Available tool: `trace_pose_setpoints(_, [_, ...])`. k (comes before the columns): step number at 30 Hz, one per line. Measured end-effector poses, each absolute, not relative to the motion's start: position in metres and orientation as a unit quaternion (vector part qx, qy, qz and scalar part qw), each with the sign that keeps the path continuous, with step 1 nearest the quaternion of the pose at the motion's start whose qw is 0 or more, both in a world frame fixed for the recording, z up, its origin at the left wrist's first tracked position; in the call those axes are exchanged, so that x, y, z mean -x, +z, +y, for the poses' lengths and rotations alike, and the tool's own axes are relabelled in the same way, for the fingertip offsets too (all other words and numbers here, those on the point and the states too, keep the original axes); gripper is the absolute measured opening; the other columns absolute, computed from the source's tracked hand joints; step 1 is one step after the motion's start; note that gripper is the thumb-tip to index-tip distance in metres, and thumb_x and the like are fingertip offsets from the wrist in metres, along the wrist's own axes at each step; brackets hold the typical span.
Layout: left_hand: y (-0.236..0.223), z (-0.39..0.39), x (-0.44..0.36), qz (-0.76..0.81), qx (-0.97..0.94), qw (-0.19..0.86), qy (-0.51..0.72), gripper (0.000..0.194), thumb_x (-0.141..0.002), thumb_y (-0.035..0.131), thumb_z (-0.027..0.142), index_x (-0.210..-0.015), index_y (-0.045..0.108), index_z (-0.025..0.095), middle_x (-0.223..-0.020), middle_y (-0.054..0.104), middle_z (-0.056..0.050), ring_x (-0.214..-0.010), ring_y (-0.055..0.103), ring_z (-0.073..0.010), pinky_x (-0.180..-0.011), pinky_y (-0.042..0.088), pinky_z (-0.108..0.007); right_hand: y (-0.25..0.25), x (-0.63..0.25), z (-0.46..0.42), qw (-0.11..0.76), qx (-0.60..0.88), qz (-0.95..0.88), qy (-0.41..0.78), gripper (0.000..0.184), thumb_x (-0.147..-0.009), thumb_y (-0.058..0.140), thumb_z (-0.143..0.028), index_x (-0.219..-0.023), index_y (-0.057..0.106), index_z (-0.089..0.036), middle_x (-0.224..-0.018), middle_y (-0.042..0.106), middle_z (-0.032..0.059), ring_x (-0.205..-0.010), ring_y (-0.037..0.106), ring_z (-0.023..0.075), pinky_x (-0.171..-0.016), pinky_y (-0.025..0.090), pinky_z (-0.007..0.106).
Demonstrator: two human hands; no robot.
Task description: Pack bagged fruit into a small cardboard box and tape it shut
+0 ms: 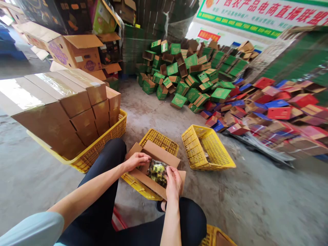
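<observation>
An open cardboard box (145, 178) sits on a yellow plastic crate (159, 140) between my knees, its flaps spread outward. Over the box's opening is a clear plastic bag (157, 171) with yellow-green and dark pieces inside, whose kind I cannot make out. My left hand (137, 161) pinches the bag's left upper corner between thumb and fingers. At the right edge, my right hand (173, 181) grips the same bag with bent fingers. The lower inside of the box is hidden by the bag.
Left of me, a yellow crate (102, 141) carries stacked taped cartons (58, 102). Another yellow crate (215, 147) stands on the floor at right. Heaps of green boxes (178, 99) and red and blue boxes (279, 112) lie beyond. A crate corner (212, 235) shows by my right knee.
</observation>
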State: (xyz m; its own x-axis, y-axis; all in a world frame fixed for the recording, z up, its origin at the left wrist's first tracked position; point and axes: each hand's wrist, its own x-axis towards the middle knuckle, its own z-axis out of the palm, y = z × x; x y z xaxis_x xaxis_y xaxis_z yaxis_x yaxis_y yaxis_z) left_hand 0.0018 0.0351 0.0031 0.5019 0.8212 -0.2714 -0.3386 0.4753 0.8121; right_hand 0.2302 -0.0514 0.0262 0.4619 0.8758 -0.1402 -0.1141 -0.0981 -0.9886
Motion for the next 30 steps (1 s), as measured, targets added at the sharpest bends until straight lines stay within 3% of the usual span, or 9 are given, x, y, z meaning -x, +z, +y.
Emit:
trace_pose_setpoints(4, [0.005, 0.034, 0.000, 0.334, -0.360, 0.791, 0.365, 0.059, -0.067, 0.094, 0.050, -0.110, 0.079, 0.013, -0.117, 0.075, -0.016, -0.110, 0.071, -0.0263, -0.092, 0.054, -0.032, 0.027, -0.229, -0.052, 0.594, 0.614, -0.316, 0.413, 0.043, -0.074, 0.082, -0.055, -0.097, 0.071, -0.022, -0.093, 0.074, 0.0022, -0.088, 0.068, 0.0204, -0.076, 0.054, 0.029])
trace_pose_setpoints(10, [0.011, 0.028, 0.000, 0.269, -0.369, 0.825, 0.332, 0.055, -0.064, 0.097, 0.038, -0.112, 0.080, 0.019, -0.149, 0.058, -0.015, -0.120, 0.067, -0.0295, -0.097, 0.053, -0.036, 0.034, -0.220, -0.051, 0.586, 0.617, -0.299, 0.432, 0.044, -0.071, 0.083, -0.058, -0.094, 0.070, -0.023, -0.090, 0.073, 0.0024, -0.087, 0.068, 0.0215, -0.071, 0.055, 0.029])
trace_pose_setpoints(15, [0.010, 0.023, -0.002, 0.231, -0.388, 0.848, 0.277, 0.068, -0.065, 0.097, 0.035, -0.127, 0.074, 0.017, -0.126, 0.072, -0.017, -0.102, 0.073, -0.0275, -0.097, 0.054, -0.045, 0.032, -0.207, -0.048, 0.571, 0.613, -0.324, 0.440, 0.045, -0.076, 0.078, -0.059, -0.101, 0.070, -0.023, -0.095, 0.075, 0.0040, -0.090, 0.070, 0.0229, -0.075, 0.057, 0.033])
trace_pose_setpoints(19, [0.006, 0.022, -0.003, 0.267, -0.428, 0.812, 0.295, 0.069, -0.066, 0.095, 0.042, -0.126, 0.075, 0.016, -0.118, 0.074, -0.014, -0.095, 0.073, -0.0253, -0.094, 0.055, -0.042, 0.035, -0.204, -0.045, 0.547, 0.624, -0.480, 0.284, 0.040, -0.085, 0.071, -0.055, -0.109, 0.073, -0.022, -0.112, 0.073, 0.0095, -0.104, 0.067, 0.0253, -0.094, 0.055, 0.041])
trace_pose_setpoints(21, [0.005, 0.022, -0.004, 0.278, -0.455, 0.792, 0.298, 0.067, -0.068, 0.093, 0.045, -0.125, 0.076, 0.016, -0.116, 0.075, -0.013, -0.095, 0.072, -0.0248, -0.092, 0.055, -0.040, 0.040, -0.202, -0.044, 0.515, 0.611, -0.568, 0.195, 0.032, -0.093, 0.064, -0.051, -0.104, 0.075, -0.023, -0.110, 0.072, 0.0100, -0.106, 0.065, 0.0255, -0.098, 0.052, 0.043])
trace_pose_setpoints(24, [0.007, 0.020, -0.003, 0.272, -0.485, 0.781, 0.286, 0.064, -0.071, 0.091, 0.047, -0.125, 0.076, 0.016, -0.113, 0.075, -0.011, -0.098, 0.070, -0.0250, -0.091, 0.055, -0.038, 0.045, -0.196, -0.045, 0.465, 0.583, -0.654, 0.128, 0.028, -0.099, 0.057, -0.044, -0.102, 0.076, -0.024, -0.101, 0.071, 0.0089, -0.101, 0.063, 0.0248, -0.096, 0.051, 0.043])
trace_pose_setpoints(30, [0.012, 0.018, -0.003, 0.274, -0.507, 0.780, 0.244, 0.062, -0.072, 0.089, 0.048, -0.124, 0.076, 0.016, -0.096, 0.076, -0.008, -0.096, 0.069, -0.0259, -0.093, 0.054, -0.038, 0.049, -0.184, -0.045, 0.389, 0.574, -0.712, 0.108, 0.028, -0.105, 0.047, -0.033, -0.104, 0.074, -0.025, -0.100, 0.070, 0.0082, -0.099, 0.059, 0.0248, -0.092, 0.051, 0.041])
